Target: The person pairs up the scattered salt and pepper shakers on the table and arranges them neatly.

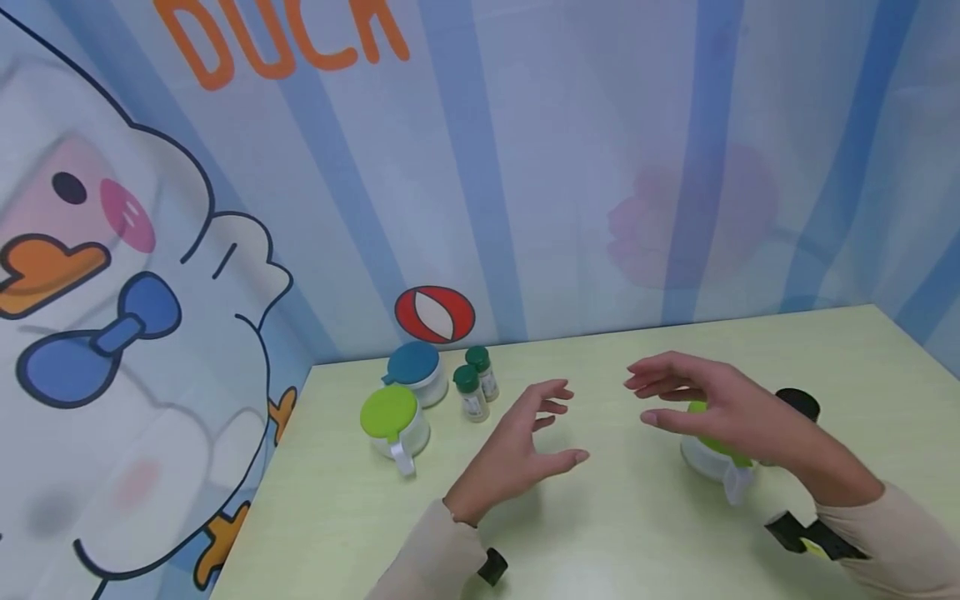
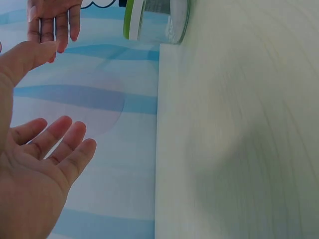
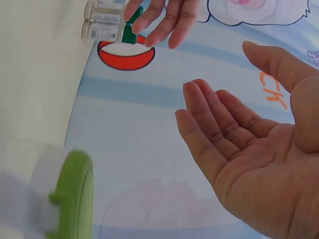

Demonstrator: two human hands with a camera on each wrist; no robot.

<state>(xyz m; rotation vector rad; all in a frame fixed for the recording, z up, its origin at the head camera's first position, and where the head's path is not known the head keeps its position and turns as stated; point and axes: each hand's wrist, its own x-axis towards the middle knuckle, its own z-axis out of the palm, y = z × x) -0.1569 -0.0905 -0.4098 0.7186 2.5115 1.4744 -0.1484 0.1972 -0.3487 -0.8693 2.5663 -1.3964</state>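
Observation:
My left hand (image 1: 517, 442) hovers over the table with thumb and fingers spread and nothing held. Facing it, my right hand (image 1: 723, 408) is also raised and holds nothing, its fingers extended in the right wrist view. Below the right hand, and partly hidden by it, stands a clear jar (image 1: 705, 461) with a green lid (image 3: 77, 199) and a pale handle. Nearest to the left hand are two small bottles with green caps, a front bottle (image 1: 471, 398) and a rear bottle (image 1: 483, 375), both upright.
At the table's back left stand a green-lidded container (image 1: 388, 414) with a handle and a blue-lidded container (image 1: 416, 367). A black-topped item (image 1: 798, 404) shows behind the right hand. The pale table (image 1: 600, 533) meets a printed cloth backdrop (image 1: 562, 167) with a duck.

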